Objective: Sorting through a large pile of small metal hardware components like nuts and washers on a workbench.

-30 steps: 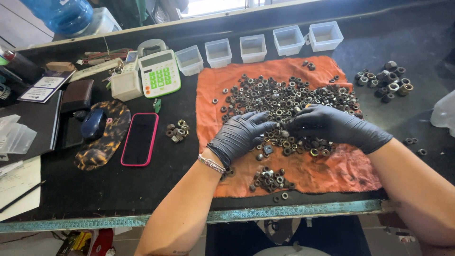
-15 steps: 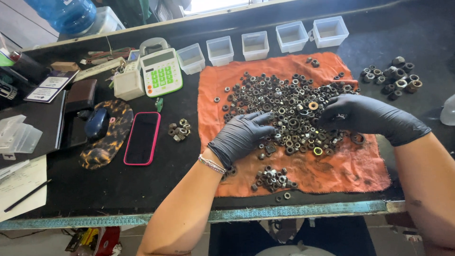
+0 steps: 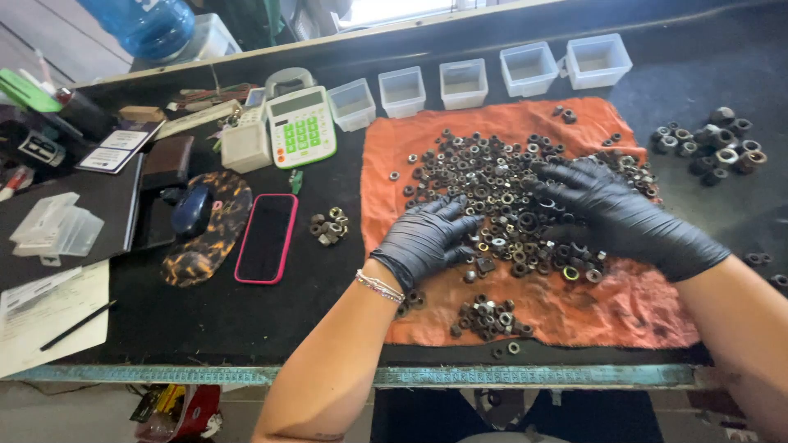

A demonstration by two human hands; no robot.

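I'm spreading my gloved left hand (image 3: 427,240) and right hand (image 3: 611,209) flat over the nuts (image 3: 509,193) heaped at twelve o'clock on the orange cloth (image 3: 607,308); my right has slid nearer since

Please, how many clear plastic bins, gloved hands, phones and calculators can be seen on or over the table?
Clear plastic bins: 5
Gloved hands, left and right: 2
Phone in a pink case: 1
Calculator with green keys: 1
Total: 9
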